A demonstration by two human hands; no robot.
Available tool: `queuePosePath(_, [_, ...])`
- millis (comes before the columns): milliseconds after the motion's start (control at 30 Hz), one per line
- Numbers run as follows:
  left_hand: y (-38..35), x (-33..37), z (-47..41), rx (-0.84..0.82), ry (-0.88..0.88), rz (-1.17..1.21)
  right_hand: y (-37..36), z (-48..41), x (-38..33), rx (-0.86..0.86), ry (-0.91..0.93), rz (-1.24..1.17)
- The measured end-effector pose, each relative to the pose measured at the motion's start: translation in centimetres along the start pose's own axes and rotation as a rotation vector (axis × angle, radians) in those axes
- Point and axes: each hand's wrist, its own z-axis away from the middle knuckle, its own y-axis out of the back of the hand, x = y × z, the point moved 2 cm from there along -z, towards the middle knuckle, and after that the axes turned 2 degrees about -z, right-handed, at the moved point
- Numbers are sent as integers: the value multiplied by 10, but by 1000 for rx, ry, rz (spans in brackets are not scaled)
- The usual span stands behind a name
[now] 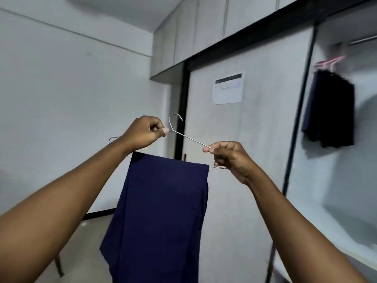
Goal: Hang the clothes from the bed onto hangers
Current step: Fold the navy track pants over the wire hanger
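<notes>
Wardrobe door point(244, 129) ahead; a dark garment point(330, 111) hangs in the open bay beside it. Left hand point(142, 132) and right hand point(230, 158) each have their grip pinched on the wire hanger point(189, 138) bearing navy trousers point(163, 211).

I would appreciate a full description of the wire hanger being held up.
The wire hanger is thin, silvery metal with an open hook on top. It is held up, tilted down to the right. The left hand pinches its neck below the hook; the right hand pinches the sloping arm and right corner. A folded navy garment drapes over its bottom bar.
</notes>
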Motion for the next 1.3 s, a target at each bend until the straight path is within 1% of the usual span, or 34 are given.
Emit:
queuePosePath(133, [-90,84,-42,-60,-149,148,110,59,-35,175,18,73])
queuePosePath(200, [-131,119,-61,-53,-192,212,157,85,-47,252,22,89])
queuePosePath(300, [-205,196,-84,-28,-268,286,241,138,-71,349,75,97])
queuePosePath(433, [-272,280,-101,5,-321,421,315,188,-99,402,110,117])
queuePosePath(633, [-349,396,-130,-21,-440,557,399,252,-149,631,141,206])
queuePosePath(800, [-398,460,-150,-51,-522,639,435,290,-183,800,179,357])
queuePosePath(967, [-423,506,-157,-58,-598,731,446,315,-215,900,198,429])
queuePosePath(1133, [-438,527,-168,-59,-629,730,456,328,-249,995,207,536])
queuePosePath(1300, [-442,537,-172,-73,-687,687,466,341,-291,1127,234,651])
